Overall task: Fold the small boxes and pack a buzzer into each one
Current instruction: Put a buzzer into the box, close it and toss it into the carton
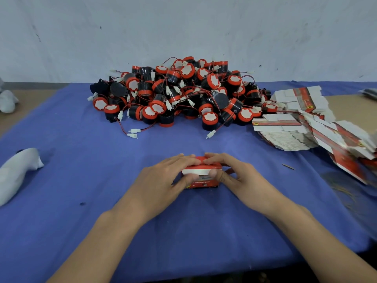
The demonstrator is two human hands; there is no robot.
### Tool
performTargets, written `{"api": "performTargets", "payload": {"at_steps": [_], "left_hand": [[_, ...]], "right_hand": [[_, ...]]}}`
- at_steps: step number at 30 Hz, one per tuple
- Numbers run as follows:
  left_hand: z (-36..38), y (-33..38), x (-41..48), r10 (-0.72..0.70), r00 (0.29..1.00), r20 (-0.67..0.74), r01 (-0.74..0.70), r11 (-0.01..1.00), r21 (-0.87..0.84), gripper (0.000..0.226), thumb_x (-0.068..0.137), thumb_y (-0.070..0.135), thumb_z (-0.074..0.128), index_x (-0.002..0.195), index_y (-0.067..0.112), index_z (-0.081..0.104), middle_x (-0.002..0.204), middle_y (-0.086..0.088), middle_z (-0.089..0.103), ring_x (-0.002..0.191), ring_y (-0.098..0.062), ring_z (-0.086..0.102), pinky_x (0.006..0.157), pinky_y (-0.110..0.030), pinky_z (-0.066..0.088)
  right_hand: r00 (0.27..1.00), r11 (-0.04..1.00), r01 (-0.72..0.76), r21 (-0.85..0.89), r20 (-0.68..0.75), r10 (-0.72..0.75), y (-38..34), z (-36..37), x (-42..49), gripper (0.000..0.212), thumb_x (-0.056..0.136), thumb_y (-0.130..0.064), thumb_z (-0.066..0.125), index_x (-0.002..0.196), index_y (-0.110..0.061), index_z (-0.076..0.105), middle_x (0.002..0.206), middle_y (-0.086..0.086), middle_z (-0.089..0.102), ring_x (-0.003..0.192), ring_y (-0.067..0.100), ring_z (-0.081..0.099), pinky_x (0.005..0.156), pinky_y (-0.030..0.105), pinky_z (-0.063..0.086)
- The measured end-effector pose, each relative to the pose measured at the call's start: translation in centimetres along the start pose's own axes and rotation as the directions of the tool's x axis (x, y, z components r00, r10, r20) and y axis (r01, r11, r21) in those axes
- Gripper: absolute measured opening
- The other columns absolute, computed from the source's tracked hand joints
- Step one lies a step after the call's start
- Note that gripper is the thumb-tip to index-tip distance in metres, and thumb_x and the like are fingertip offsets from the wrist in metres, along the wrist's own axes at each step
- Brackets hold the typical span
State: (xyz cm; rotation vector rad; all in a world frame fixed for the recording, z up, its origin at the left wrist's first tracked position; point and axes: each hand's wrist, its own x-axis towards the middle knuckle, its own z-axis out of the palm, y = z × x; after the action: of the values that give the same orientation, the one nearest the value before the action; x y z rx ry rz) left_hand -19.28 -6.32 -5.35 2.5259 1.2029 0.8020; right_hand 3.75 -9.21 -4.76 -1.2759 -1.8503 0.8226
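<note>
1. A small red cardboard box (206, 183) with a white flap edge along its top stands on the near middle of the table, directly in front of the person.
2. The box is gripped from both sides: the left hand (163, 180) and the right hand (238, 176) are curled round it, with the fingers laid over the red top flap and the thumbs pressed on the near face.
3. A line of pale print is seen on the near face, partly covered by the thumbs, so only part of it can be read.
4. The inside of the box is hidden by the flaps and fingers; whether a buzzer is in it cannot be told.
5. The box rests on a blue fabric cloth (81, 221), which is spread over most of the table and shows a small dark spot at the near left.
6. Beyond the box, well apart from it, a large heap of black cylindrical buzzers with red caps, red wires and white plugs (179, 92) is piled on the cloth against the wall.
7. To the right of the heap, slumped stacks of flat, unfolded red-and-white box blanks (295, 127) are spread; their right end is cut off by the frame edge.
8. A thin brown sliver (288, 166) lies on the cloth near the blanks.
9. A white cloth bundle (16, 170) lies at the left edge, partly out of view.
10. Bare tan tabletop (346, 107) is seen past the cloth at the far right.
11. A scuffed white wall (183, 27) closes the scene behind.
</note>
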Motion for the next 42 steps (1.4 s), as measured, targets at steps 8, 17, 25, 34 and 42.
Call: {"api": "performTargets", "payload": {"at_steps": [8,17,25,34,42], "left_hand": [[-0.2,0.5,0.0,-0.097,0.995,-0.004,0.094,0.972,-0.217,0.031,0.098,0.042,0.055,0.127,0.052,0.051,0.118,0.027,0.063,0.096,0.0,0.063,0.082,-0.028,0.055],[-0.2,0.5,0.0,-0.127,0.991,0.028,0.129,0.92,-0.369,0.024,0.099,0.027,0.059,0.115,0.045,0.061,0.132,0.036,0.054,0.102,0.002,0.064,0.083,-0.024,0.056],[-0.2,0.3,-0.1,-0.125,0.991,0.055,0.137,0.892,-0.431,0.028,0.099,0.026,0.06,0.111,0.051,0.063,0.132,0.041,0.05,0.111,0.007,0.06,0.087,-0.013,0.051],[-0.4,0.1,-0.1,-0.08,0.996,0.043,0.09,0.935,-0.344,0.032,0.099,0.022,0.059,0.113,0.051,0.063,0.139,0.029,0.05,0.136,0.014,0.034,0.114,-0.027,0.036],[-0.4,-0.1,-0.1,-0.06,0.997,0.044,0.07,0.953,-0.293,0.025,0.096,0.031,0.061,0.118,0.041,0.068,0.141,0.027,0.051,0.131,0.01,0.043,0.108,-0.033,0.044]], "right_hand": [[0.998,1.0,0.015,-0.007,-0.058,-0.016,-0.4,0.2,0.1,0.024,0.087,-0.06,0.055,0.11,-0.056,0.063,0.122,-0.033,0.063,0.113,-0.005,0.061,0.091,0.015,0.049],[0.998,0.999,-0.001,-0.044,-0.066,-0.002,0.2,0.2,0.0,0.023,0.091,-0.052,0.059,0.114,-0.052,0.064,0.131,-0.039,0.054,0.12,-0.004,0.056,0.099,0.03,0.049],[0.999,0.999,-0.003,-0.046,-0.033,0.002,0.5,0.2,-0.5,0.025,0.099,-0.038,0.059,0.123,-0.044,0.066,0.136,-0.04,0.05,0.117,-0.003,0.059,0.094,0.024,0.051],[0.995,0.968,0.094,-0.232,0.003,-0.096,1.0,-0.1,-0.9,0.036,0.096,-0.045,0.062,0.132,-0.046,0.058,0.147,-0.033,0.044,0.133,-0.009,0.045,0.107,0.029,0.044],[0.99,0.923,0.124,-0.363,-0.019,-0.14,0.8,-0.3,-0.9,0.041,0.092,-0.06,0.049,0.13,-0.049,0.06,0.15,-0.033,0.042,0.13,-0.01,0.049,0.103,0.033,0.049]]}}
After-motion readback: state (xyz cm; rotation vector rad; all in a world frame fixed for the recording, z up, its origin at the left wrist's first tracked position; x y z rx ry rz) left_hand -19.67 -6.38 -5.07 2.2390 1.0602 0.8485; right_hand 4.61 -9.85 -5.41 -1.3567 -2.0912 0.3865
